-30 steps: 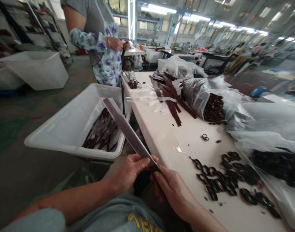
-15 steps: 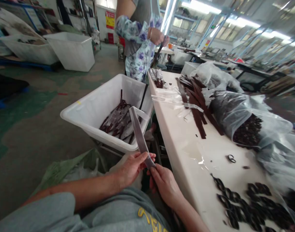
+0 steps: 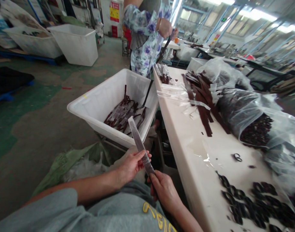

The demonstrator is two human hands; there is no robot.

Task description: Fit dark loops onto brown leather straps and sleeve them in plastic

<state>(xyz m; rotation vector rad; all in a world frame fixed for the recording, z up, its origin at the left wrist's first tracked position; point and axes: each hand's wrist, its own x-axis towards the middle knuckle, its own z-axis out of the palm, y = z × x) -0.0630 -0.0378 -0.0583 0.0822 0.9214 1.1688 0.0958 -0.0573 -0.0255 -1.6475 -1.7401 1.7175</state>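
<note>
A long, flat brown strap in a clear plastic sleeve slants up and away from my lap, its far end over the near rim of the white bin. My left hand pinches the sleeve partway along, thumb on top. Closed round its lower end is my right hand, nearer my body; the strap's tail under that hand is mostly hidden. Inside the bin lie several sleeved brown straps.
On the white table to my right lie loose brown straps, empty clear sleeves, black loops and a plastic bag of small dark pieces. Beyond the bin a co-worker stands holding a dark strap. Green sacking sits at my left.
My right hand has slid down and back along the sleeved strap, so the two hands are farther apart. The view has shifted slightly, moving the surroundings to the right.
</note>
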